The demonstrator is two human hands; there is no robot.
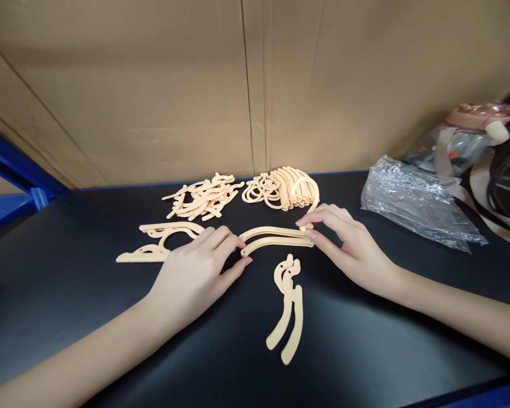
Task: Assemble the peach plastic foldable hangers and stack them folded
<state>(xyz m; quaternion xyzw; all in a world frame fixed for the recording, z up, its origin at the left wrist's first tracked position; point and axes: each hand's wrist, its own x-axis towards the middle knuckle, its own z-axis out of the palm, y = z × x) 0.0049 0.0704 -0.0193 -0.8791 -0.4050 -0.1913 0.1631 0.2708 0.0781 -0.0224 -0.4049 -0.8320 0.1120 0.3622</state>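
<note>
Two curved beige hanger arms (276,242) lie side by side on the black tabletop between my hands. My left hand (199,262) pinches their left end between thumb and fingertips. At their right end, my right hand (344,241) holds a small beige piece (306,227) between thumb and index finger; most of its shape is hidden. Below them rest two loose hanger arms with hooked ends (291,306), partly overlapping. Left of my left hand, several more hanger parts (142,255) with a curved hook lie partly covered by that hand.
A loose heap of beige hanger arms (206,195) sits at the back, beside thin hooks (261,190) and a neat row of curved arms (295,187). Crumpled clear plastic (412,207) and a strapped bottle (463,139) stand right. Cardboard (153,90) walls the rear.
</note>
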